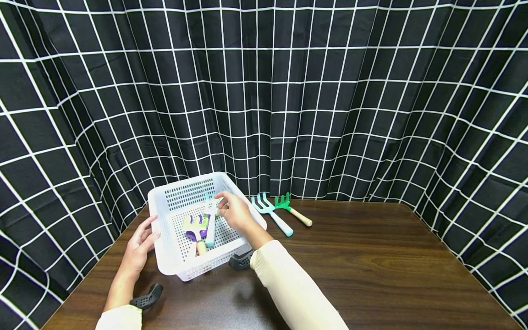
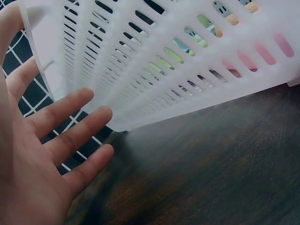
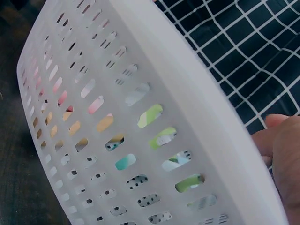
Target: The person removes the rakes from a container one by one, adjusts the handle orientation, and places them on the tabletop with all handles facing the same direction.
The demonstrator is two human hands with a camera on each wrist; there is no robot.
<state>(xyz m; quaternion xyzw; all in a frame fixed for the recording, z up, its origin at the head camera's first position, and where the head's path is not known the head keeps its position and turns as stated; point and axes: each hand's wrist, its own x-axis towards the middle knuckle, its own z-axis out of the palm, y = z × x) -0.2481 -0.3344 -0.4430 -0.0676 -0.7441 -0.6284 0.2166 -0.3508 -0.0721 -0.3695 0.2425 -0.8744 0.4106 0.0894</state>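
Probably expect light, springy plastic; lift the white basket point(image 1: 214, 266), at the left of the table point(image 1: 371, 266), by its stiffer rim point(image 1: 153, 201), near the left hand point(image 1: 138, 250) with fingers point(image 2: 84, 133) apart; over the tools point(image 1: 211, 229) inside, cannot tell any clamping by the right hand point(image 1: 236, 211).

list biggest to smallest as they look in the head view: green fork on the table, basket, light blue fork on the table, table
1. Table
2. Basket
3. Light blue fork
4. Green fork, somewhat shorter than the blue one lying beside it
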